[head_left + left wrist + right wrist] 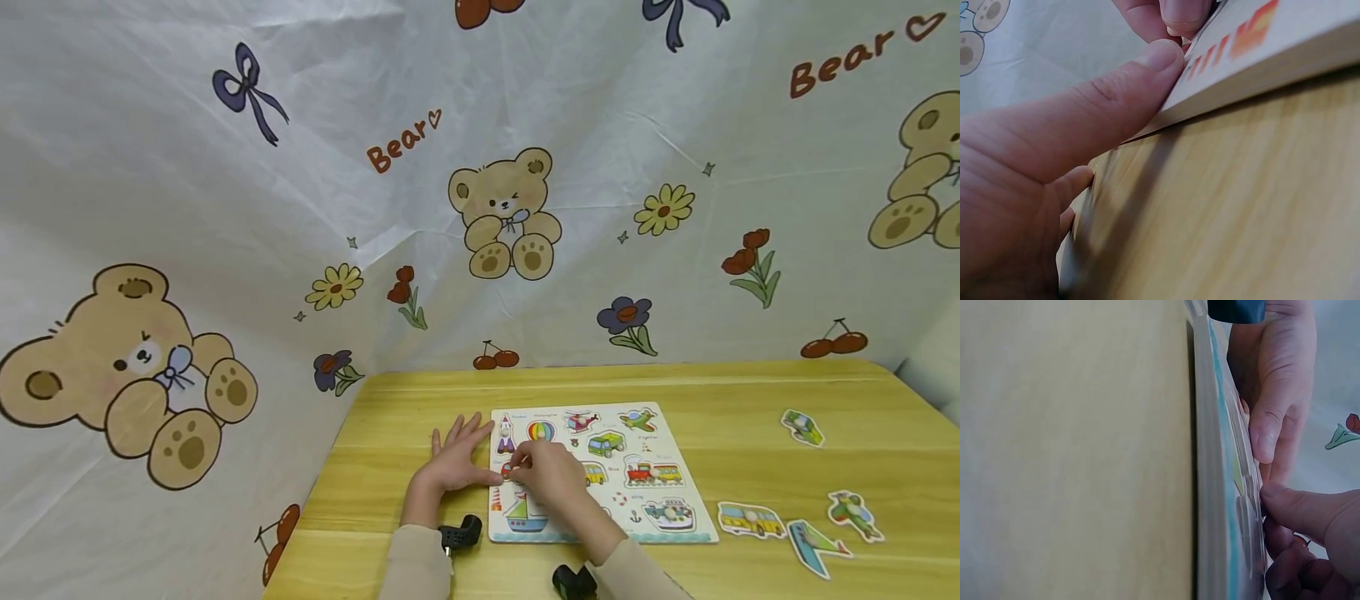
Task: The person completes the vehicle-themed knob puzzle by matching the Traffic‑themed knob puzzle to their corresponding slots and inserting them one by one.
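A white wooden peg puzzle board (622,498) printed with vehicles lies on the table. My right hand (553,477) is over its left part, thumb and fingertips pinching a small red car puzzle piece (506,472) at the car picture, mostly hidden by the fingers. My left hand (454,463) rests at the board's left edge with fingers spread. In the left wrist view its thumb (1110,94) lies against the board's edge, its tip close to the right fingertips. The right wrist view shows the right thumb (1304,509) low over the board, facing the left thumb.
Right of the board lie loose pieces: a yellow bus (752,520), a sailboat (816,547), a green plane (856,515) and, farther back, a green truck (802,427). A bear-patterned cloth (585,317) hangs behind the wooden table (420,400).
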Demonstrator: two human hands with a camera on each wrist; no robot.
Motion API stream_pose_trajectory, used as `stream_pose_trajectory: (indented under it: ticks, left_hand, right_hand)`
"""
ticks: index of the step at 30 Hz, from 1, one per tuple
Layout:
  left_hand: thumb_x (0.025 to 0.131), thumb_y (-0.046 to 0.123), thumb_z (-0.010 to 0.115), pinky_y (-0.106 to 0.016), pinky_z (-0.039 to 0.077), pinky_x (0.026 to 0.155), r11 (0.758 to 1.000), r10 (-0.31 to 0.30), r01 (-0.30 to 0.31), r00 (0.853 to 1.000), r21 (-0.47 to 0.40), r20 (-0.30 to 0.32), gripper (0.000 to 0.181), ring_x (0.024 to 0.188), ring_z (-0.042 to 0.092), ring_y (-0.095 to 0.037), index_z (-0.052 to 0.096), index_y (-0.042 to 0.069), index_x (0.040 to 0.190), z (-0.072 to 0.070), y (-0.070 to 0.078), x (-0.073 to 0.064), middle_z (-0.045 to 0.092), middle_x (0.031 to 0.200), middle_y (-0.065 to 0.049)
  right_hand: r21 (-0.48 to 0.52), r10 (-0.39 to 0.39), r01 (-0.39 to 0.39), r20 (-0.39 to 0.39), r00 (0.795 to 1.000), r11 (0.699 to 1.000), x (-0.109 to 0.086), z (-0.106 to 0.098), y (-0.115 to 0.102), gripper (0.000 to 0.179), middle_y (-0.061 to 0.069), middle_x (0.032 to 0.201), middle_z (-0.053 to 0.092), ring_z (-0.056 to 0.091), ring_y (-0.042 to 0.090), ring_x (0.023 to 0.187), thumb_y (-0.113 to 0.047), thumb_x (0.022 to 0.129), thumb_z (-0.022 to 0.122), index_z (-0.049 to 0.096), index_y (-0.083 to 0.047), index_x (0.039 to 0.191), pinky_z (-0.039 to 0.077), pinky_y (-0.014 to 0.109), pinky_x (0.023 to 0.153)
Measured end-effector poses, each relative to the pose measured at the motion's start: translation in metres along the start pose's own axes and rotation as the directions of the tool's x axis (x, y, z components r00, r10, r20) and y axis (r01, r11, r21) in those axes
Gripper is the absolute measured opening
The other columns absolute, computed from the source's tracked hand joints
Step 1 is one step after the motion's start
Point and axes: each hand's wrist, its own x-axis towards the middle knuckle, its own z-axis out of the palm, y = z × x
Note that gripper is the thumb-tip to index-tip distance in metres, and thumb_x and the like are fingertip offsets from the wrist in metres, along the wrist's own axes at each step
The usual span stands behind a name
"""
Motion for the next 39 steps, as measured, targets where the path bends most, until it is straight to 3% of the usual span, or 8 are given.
stream_pose_trajectory:
  ticks: [9, 23, 29, 39]
  left_hand:
    - [0.077, 0.046, 0.083, -0.071, -0.013, 0.117, 1.0, 0.007, -0.007, 1.0, 0.002, 0.008, 0.095, 0.157, 0.002, -0.038, 0.036, 0.023, 0.157, -0.001, 0.004, -0.001, 0.017, 0.169, -0.008]
    - [0.077, 0.045, 0.083, -0.07, -0.014, 0.118, 1.0, -0.008, 0.008, 1.0, -0.013, 0.003, 0.094, 0.157, 0.002, -0.037, 0.037, 0.023, 0.156, -0.001, 0.003, -0.001, 0.017, 0.169, -0.006]
    - [0.076, 0.045, 0.084, -0.069, -0.015, 0.118, 1.0, -0.011, 0.011, 1.0, -0.024, 0.007, 0.096, 0.157, 0.0, -0.037, 0.036, 0.023, 0.157, -0.001, 0.004, 0.0, 0.016, 0.169, -0.006]
    - [0.076, 0.046, 0.083, -0.07, -0.015, 0.117, 1.0, -0.008, 0.008, 1.0, -0.012, 0.007, 0.096, 0.157, 0.0, -0.038, 0.036, 0.024, 0.156, 0.0, 0.002, 0.001, 0.015, 0.169, -0.006]
  right_hand:
    - [-0.011, -0.04, 0.04, -0.009, 0.999, 0.999, -0.004, -0.009, 0.002, 0.006, -0.011, 0.068, 0.061, 0.05, 0.006, 0.061, -0.023, 0.083, 0.079, 0.075, -0.024, 0.089, 0.036, 0.025, 0.05]
    - [-0.039, -0.007, 0.005, -0.052, 0.999, 0.999, -0.014, -0.045, 0.01, 0.008, -0.007, 0.081, 0.066, 0.05, 0.009, 0.066, -0.02, 0.087, 0.077, 0.078, -0.022, 0.094, 0.038, 0.026, 0.05]
    - [-0.063, 0.001, -0.006, -0.089, 0.996, 0.998, -0.022, -0.063, 0.025, 0.009, -0.008, 0.081, 0.063, 0.048, 0.01, 0.061, -0.018, 0.086, 0.077, 0.078, -0.023, 0.094, 0.036, 0.027, 0.046]
    - [-0.098, 0.007, -0.019, -0.12, 0.993, 0.995, -0.04, -0.094, 0.059, 0.012, -0.004, 0.091, 0.069, 0.056, 0.011, 0.068, -0.017, 0.088, 0.074, 0.079, -0.022, 0.099, 0.04, 0.026, 0.05]
